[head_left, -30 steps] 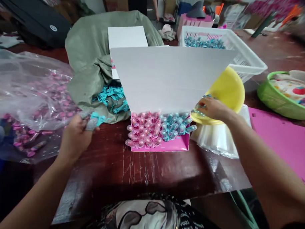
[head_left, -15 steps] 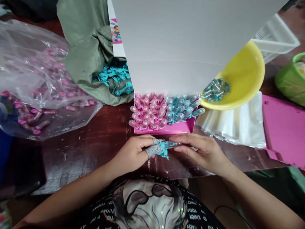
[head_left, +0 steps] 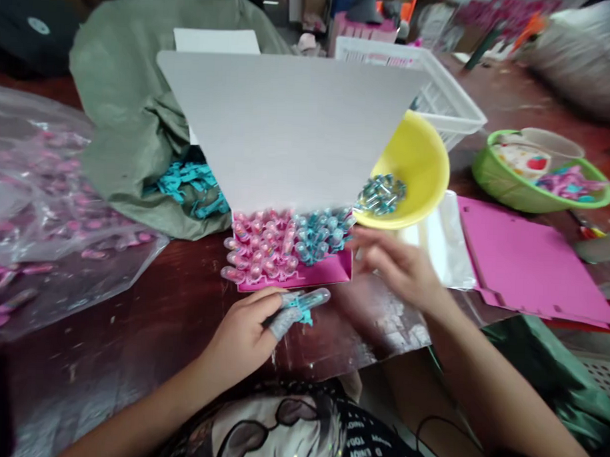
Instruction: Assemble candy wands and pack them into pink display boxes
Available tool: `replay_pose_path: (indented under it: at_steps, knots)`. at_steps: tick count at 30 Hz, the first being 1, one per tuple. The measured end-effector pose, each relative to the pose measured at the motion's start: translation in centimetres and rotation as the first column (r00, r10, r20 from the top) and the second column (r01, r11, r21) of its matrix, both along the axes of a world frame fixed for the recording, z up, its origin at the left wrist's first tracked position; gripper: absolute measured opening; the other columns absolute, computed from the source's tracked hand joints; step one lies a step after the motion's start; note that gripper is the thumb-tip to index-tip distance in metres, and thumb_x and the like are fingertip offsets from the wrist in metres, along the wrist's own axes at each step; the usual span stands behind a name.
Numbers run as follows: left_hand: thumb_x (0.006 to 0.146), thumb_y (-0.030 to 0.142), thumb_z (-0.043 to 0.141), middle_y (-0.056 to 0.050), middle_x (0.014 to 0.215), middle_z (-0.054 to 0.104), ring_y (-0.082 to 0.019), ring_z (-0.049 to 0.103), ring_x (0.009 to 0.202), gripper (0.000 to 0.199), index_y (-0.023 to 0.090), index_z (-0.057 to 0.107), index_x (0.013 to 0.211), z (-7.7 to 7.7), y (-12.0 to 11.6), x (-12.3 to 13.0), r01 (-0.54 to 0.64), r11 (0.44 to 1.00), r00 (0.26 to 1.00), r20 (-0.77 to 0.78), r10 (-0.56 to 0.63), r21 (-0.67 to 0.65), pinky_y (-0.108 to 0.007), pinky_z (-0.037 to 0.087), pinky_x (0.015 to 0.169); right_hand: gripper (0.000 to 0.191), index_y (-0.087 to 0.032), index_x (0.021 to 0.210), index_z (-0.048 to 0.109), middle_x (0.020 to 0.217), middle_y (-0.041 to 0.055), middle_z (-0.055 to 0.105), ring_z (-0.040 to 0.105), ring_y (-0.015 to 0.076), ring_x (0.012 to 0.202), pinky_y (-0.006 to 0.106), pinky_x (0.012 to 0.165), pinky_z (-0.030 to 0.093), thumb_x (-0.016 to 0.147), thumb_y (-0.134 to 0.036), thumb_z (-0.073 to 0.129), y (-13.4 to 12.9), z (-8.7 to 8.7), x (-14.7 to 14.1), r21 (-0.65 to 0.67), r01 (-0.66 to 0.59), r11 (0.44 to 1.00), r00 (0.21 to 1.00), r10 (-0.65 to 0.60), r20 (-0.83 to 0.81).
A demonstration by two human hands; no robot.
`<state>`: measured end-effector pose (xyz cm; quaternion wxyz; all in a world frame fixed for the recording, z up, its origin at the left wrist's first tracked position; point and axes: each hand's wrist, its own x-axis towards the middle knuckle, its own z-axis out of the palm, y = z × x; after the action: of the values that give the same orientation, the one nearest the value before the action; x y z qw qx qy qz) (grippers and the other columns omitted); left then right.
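Right hand lifted away, fingers open, left hand with fingers gripping teal capsule

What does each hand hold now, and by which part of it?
Left hand: a clear tube, gripped at its teal frilled end. Right hand: nothing.

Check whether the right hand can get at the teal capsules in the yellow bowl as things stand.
Probably yes: the right hand is open just below the yellow bowl, and nothing seems to lie between it and the teal capsules. The white board stands to their left, not in the way.
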<state>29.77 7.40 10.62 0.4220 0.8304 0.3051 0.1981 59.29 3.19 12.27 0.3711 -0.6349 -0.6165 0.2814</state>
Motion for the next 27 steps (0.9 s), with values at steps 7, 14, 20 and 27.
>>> replay_pose_path:
  at_steps: [7,14,20,27]
  knots:
    - [0.092,0.032,0.066,-0.006,0.110,0.071,-0.019,0.067,0.096,0.029,0.021,0.068,0.118,-0.6,-0.3,0.5,0.002,0.960,1.000,-0.021,-0.008,-0.279,-0.033,0.055,0.088,0.023,-0.016,0.106,0.075,0.114,0.0125,0.074,0.065,0.0236,0.100,0.037,0.086,0.049,0.092,-0.030,0.062,11.3,-1.6,10.7,-0.222,0.166,0.961,0.804,-0.001,0.595]
    - [0.088,0.038,0.069,-0.006,0.098,0.076,-0.021,0.069,0.092,0.024,0.017,0.069,0.099,-3.1,-1.2,2.0,-0.103,0.872,0.992,0.012,0.124,-0.478,-0.037,0.057,0.088,0.025,-0.011,0.096,0.074,0.104,0.0159,0.075,0.066,0.0237,0.095,0.034,0.083,0.048,0.088,-0.033,0.067,13.7,-2.1,9.6,-0.321,0.108,0.941,0.805,0.107,0.583]
    - [0.087,0.036,0.072,-0.007,0.100,0.076,-0.020,0.071,0.092,0.025,0.016,0.069,0.101,-2.5,-0.7,1.6,-0.096,0.829,0.974,0.118,0.191,-0.551,-0.042,0.056,0.094,0.040,-0.015,0.129,0.058,0.115,0.0144,0.069,0.066,0.0182,0.096,0.030,0.083,0.050,0.101,-0.043,0.048,3.4,1.5,6.6,0.023,0.030,0.999,0.928,-0.037,0.372]
    - [0.089,0.034,0.071,-0.005,0.097,0.076,-0.018,0.071,0.091,0.026,0.017,0.070,0.109,-2.3,-0.5,4.0,0.079,0.821,0.967,0.243,0.074,-0.565,-0.039,0.057,0.093,0.030,-0.022,0.128,0.061,0.114,0.0074,0.072,0.069,0.0179,0.102,0.034,0.089,0.057,0.098,-0.029,0.058,-4.2,-2.0,-2.6,0.066,-0.399,0.915,0.916,0.394,0.069]
